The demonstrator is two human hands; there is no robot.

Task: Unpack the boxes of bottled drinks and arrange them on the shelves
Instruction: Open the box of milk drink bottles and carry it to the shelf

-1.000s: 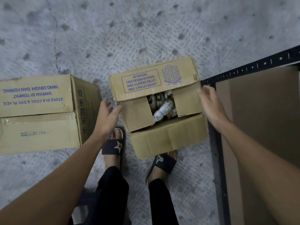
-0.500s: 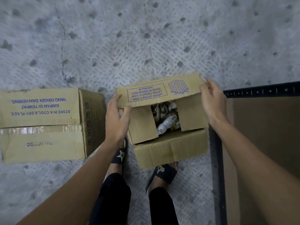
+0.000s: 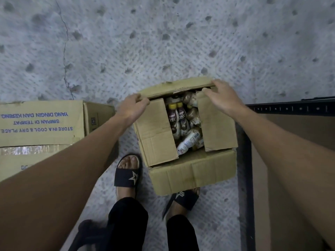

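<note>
A brown cardboard box (image 3: 192, 173) stands on the floor in front of my feet, its flaps partly apart. Between the two side flaps show several bottled drinks (image 3: 183, 124) with yellow caps and brown-and-white labels, some lying loose. My left hand (image 3: 131, 107) grips the left end of the far flap (image 3: 174, 86), fingers curled over its edge. My right hand (image 3: 222, 96) holds the right end of the same flap, thumb under it. The far flap is tipped up and back, so its printed face is hidden.
A second, taped cardboard box (image 3: 41, 124) with blue print lies on the floor to the left. At the right is a black metal shelf frame (image 3: 290, 107) with a brown shelf board (image 3: 299, 142). My sandalled feet (image 3: 126, 171) stand just behind the open box.
Both hands went from the box's sides to the far flap, took hold of it and swung it up and away. More bottles now show inside.
</note>
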